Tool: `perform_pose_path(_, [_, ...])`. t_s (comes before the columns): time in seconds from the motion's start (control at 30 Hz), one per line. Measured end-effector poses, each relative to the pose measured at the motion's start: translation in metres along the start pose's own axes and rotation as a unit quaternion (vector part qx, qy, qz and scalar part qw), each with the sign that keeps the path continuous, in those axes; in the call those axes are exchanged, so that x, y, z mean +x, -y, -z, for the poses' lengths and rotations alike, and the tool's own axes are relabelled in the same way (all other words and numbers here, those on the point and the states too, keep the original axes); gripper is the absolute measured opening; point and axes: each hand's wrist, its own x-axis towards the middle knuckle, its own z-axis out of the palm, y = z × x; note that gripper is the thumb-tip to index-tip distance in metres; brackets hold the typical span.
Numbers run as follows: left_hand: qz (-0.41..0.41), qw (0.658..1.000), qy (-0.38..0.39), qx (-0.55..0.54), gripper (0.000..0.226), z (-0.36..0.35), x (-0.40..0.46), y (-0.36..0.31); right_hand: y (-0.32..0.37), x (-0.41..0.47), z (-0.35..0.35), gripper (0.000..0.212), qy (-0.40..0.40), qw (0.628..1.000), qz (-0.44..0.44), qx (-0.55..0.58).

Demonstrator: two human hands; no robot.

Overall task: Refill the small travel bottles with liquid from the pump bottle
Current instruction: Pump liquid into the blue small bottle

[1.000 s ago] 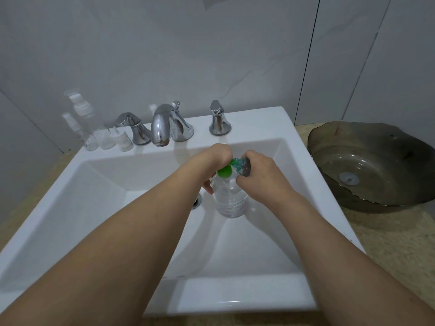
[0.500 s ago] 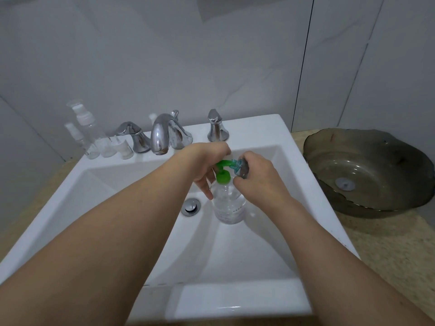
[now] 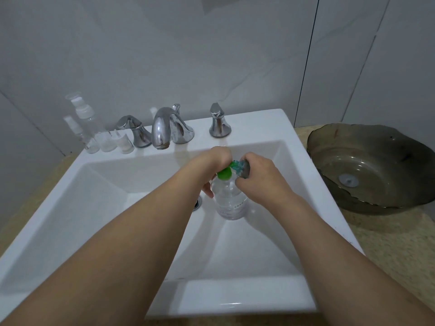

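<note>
three small clear travel bottles (image 3: 103, 137) stand in a row on the back rim of the white sink (image 3: 235, 297), just left of the chrome tap (image 3: 162, 130); the two on the left wear white spray tops, the tallest in the middle of the row. the tap has a handle on each side, the left one (image 3: 134, 130) close by the bottles, the right one (image 3: 219, 124) apart on the sink's rim.

inside the sink, right of the drain (image 3: 197, 203), the clear pump bottle (image 3: 229, 198) stands upright on the basin floor, with clear liquid inside and a green pump head (image 3: 224, 172). the left hand (image 3: 211, 165) sits on top of the pump head, fingers clenched over it, thumb hanging down beside the bottle's shoulder. the green spout points right from under this hand.

the right hand (image 3: 256, 180) is just right of the pump head, its fingers curled and grasping a small travel bottle (image 3: 242, 169), tilted so that its mouth meets the tip of the green spout. i cannot tell how full this small bottle is, since most of it is hidden by the fingers.

right of the sink, on the speckled table (image 3: 400, 250), rests a dark glass bowl (image 3: 388, 175) with a wavy rim, close beside the sink's right edge.
</note>
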Motion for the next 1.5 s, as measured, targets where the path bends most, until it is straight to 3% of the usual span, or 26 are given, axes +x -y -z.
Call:
perform_pose_path(0.33, [0.009,1.000,0.005,-0.003,0.036,0.002,0.002,0.000,0.000,0.002,0.000,0.016,0.002,1.000,-0.003,0.003])
perform_pose_path(0.63, [0.022,0.996,0.088,-0.005,0.051,0.018,0.013,-0.009,0.002,0.002,0.003,0.017,-0.043,0.998,0.034,0.018])
perform_pose_path(0.97, [0.006,0.999,0.044,0.006,0.046,0.012,0.003,-0.010,0.002,0.003,0.003,0.018,-0.040,0.999,0.027,0.017])
perform_pose_path(1.17, [0.011,0.999,-0.016,-0.031,0.024,-0.002,-0.013,-0.003,-0.001,0.002,0.001,0.019,-0.003,1.000,0.011,-0.005])
perform_pose_path(1.5, [0.009,0.999,-0.013,-0.032,0.027,-0.003,-0.016,-0.001,-0.003,0.003,0.000,0.015,0.002,1.000,0.005,-0.008])
